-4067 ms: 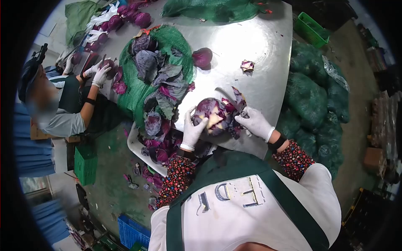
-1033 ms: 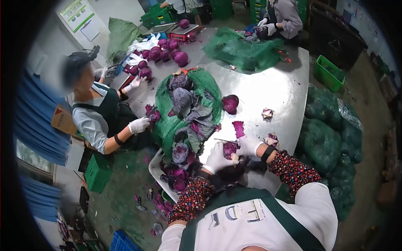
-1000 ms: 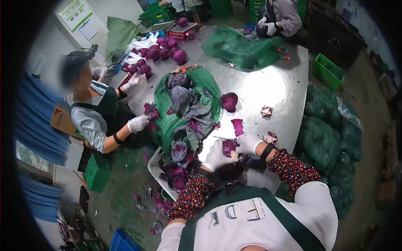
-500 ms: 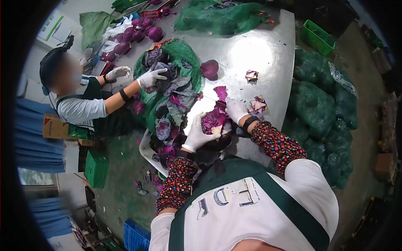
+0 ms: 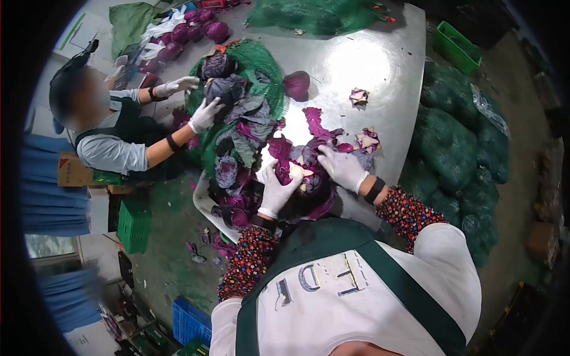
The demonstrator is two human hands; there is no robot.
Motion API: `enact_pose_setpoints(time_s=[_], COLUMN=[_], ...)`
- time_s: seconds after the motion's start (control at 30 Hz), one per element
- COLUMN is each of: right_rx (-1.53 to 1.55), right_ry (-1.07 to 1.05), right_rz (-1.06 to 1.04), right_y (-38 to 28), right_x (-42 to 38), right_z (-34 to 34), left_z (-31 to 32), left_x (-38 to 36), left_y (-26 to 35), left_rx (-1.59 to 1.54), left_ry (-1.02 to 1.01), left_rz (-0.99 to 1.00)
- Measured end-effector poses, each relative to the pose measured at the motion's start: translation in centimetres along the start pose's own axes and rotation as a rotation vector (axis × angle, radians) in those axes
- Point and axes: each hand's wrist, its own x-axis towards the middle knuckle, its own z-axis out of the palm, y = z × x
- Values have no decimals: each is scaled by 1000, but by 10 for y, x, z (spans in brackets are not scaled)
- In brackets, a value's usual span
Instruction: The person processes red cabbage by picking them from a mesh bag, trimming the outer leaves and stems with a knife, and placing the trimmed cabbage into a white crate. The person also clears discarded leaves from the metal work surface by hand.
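Note:
My left hand point(image 5: 279, 188), in a white glove, has its fingers bent against the left side of a purple cabbage point(image 5: 312, 181) whose pale cut stem faces up. On the cabbage's right side rests my right hand point(image 5: 342, 166), also gloved, with its fingers spread over the outer leaves. Loose purple leaves point(image 5: 316, 123) lie just beyond. A trimmed leafy stem piece point(image 5: 367, 139) sits right of my right hand, another point(image 5: 358, 97) farther up the metal table point(image 5: 332, 74). A whole purple cabbage point(image 5: 297, 86) stands near the green net.
Across to the left, a co-worker point(image 5: 113, 130) in white gloves handles cabbages in an open green net bag point(image 5: 270, 68). Filled net bags point(image 5: 445, 142) and a green crate point(image 5: 456, 48) are at the right. A white-rimmed bin point(image 5: 205, 202) holding leaves adjoins the table.
The cabbage between my hands now shows its cut stem more fully, with leaves parted. My right hand has shifted slightly down and right. The co-worker's hands have moved left.

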Motion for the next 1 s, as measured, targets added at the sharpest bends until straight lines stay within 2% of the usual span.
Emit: enact_pose_setpoints(time_s=[0.1, 0.17, 0.3, 0.33, 0.37, 0.43, 0.5, 0.57, 0.6, 0.7, 0.77, 0.83, 0.87, 0.9, 0.97, 1.0], right_rx=[-77, -104, -161, -139, -244, -492, -519, -472, -502, -581, -450, -451, -228, -223, -276, -106], right_ry=[-136, -145, -145, -54, -123, -120, -126, -194, -119, -87, -26, -88, -93, -94, -57, -81], right_rz=[25, 47, 76, 59, 48, 80, 66, 92, -24, -66, -117, 121, 373, 370, 293, 316], right_y=[-9, -9, -8, -10, -7, 32, 63, 73, 84, 103, 122, 97, 59, 38, 11, -3], right_x=[-14, -11, 4, 10, 12, 34, 46, 52, 48, 52, 59, 65, 66, 65, 54, 45], right_z=[-5, -5, -10, -9, -16, -8, -7, -8, -1, 26, 52, 46, 26, 19, 8, 2], left_z=[5, 5, 17, 20, 21, 22, 19, 17, 15, -5, -4, -13, -9, -10, -17, -19], left_x=[12, 18, 22, 23, 23, 18, 8, 3, -3, -20, -30, -31, -28, -22, -6, 3], left_y=[4, 11, 17, 18, 18, 22, 27, 21, 15, -2, -40, -46, -56, -31, 8, 17], left_rx=[-114, 9, 0, -18, -21, 14, 30, -116, -226, -430, -469, -377, -296, -327, -41, 69], left_ry=[-83, -115, -96, -72, -75, -46, -43, -44, -50, -54, 16, 56, 86, 179, 324, 263], left_rz=[4, 51, 44, 41, 43, 129, 132, 182, 127, -46, -135, -248, -224, -154, 160, 242])
